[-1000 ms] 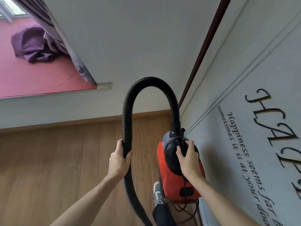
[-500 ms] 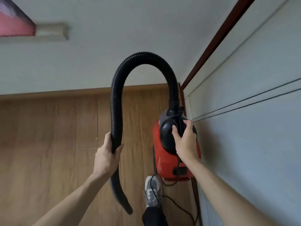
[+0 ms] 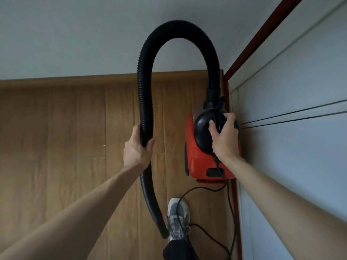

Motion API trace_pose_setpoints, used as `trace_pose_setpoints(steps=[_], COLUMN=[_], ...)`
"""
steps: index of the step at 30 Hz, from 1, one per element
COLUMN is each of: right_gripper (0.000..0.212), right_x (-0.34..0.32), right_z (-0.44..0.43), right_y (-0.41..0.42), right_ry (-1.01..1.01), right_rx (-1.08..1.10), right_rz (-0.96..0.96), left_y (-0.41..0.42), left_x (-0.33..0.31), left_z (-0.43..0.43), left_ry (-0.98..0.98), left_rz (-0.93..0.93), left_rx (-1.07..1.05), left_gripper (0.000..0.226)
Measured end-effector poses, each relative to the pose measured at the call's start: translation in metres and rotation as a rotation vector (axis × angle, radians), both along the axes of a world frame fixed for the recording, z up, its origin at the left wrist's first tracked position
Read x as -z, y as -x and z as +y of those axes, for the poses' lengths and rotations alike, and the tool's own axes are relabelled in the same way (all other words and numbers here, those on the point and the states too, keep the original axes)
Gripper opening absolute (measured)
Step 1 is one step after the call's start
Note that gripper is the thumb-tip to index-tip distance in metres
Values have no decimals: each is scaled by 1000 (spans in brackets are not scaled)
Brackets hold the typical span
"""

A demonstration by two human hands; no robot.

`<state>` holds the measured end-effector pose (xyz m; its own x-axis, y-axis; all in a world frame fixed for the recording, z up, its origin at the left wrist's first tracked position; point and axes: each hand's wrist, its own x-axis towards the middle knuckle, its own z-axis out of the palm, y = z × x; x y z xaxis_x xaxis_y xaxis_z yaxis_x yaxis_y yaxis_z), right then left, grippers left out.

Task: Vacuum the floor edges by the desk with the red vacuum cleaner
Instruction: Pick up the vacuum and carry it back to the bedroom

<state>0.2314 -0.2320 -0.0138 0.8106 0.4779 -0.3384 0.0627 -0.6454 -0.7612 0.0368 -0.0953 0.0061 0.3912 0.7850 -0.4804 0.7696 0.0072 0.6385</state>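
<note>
Beside the pale panel [image 3: 300,156] on the right, the vacuum [image 3: 196,162] is held by its black top in the right grip [image 3: 225,139], whose fingers are curled over the handle; whether its base touches the floor [image 3: 56,147] cannot be told. The hose [image 3: 142,87] is arched high from the body and is clasped partway down by the left grip [image 3: 138,149], fingers and thumb wrapped round it. Its open tip [image 3: 163,234] hangs just beside a shoe [image 3: 177,212], and no desk can be picked out. For the edge pass to be done well, the tip should probably be brought down to the seam where floor meets skirting [image 3: 75,79] and drawn slowly along it at a low angle, so that suction is not lost. Better control would likely be gained if the hose were grasped nearer its tip. The cord [image 3: 231,212] is draped across the shoe and looped on the floor, so it should be cleared first, lest it be snagged or stepped on.
</note>
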Motion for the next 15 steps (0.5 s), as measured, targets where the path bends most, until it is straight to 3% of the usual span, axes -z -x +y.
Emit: trace_pose_setpoints(steps=[15], right_gripper=[20], right_x=[42], right_z=[34], right_y=[0], right_ry=[-96], right_rx=[18], right_rz=[-74], left_y=[-30], left_x=[66], left_z=[19], left_ry=[15], left_rz=[73], left_rx=[-87], left_gripper=[49])
